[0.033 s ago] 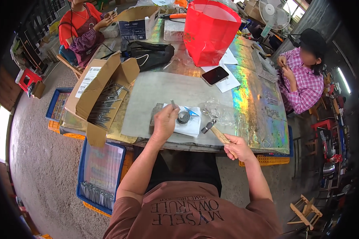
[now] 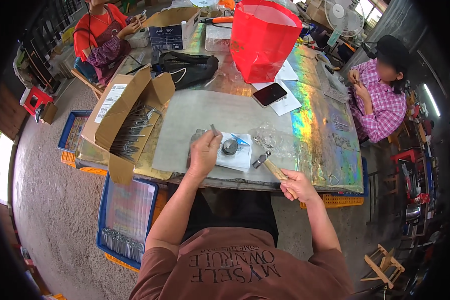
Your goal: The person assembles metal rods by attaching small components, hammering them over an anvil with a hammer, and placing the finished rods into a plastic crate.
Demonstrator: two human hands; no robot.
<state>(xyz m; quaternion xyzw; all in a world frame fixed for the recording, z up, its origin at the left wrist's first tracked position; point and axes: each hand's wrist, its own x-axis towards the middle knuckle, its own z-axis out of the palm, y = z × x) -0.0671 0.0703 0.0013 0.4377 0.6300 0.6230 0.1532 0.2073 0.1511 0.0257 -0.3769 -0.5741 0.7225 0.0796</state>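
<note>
My left hand [image 2: 204, 150] is closed on a short thin metal rod [image 2: 214, 129] whose end sticks up past the fingers; its exact kind I cannot make out. Beside that hand, a dark round ring-shaped piece [image 2: 230, 146] rests on white paper [image 2: 241, 161]. Behind my left hand, partly hidden, lies a grey block [image 2: 197, 136]. My right hand [image 2: 300, 186] grips the wooden handle of a ball-peen hammer [image 2: 272, 166]. The hammer's head hangs over the front part of the table, to the right of the paper and apart from the ring.
Clear plastic bags [image 2: 274, 137] lie right of the paper. An open cardboard box [image 2: 120, 107] of metal rods stands left; a red bag [image 2: 262, 42] and a phone [image 2: 270, 94] are farther back. Blue trays [image 2: 103, 210] sit lower left. Two people work at the table's far left and right.
My left hand has shifted very slightly left, and the metal rod leans a little more to the left. The right hand and hammer look the same.
</note>
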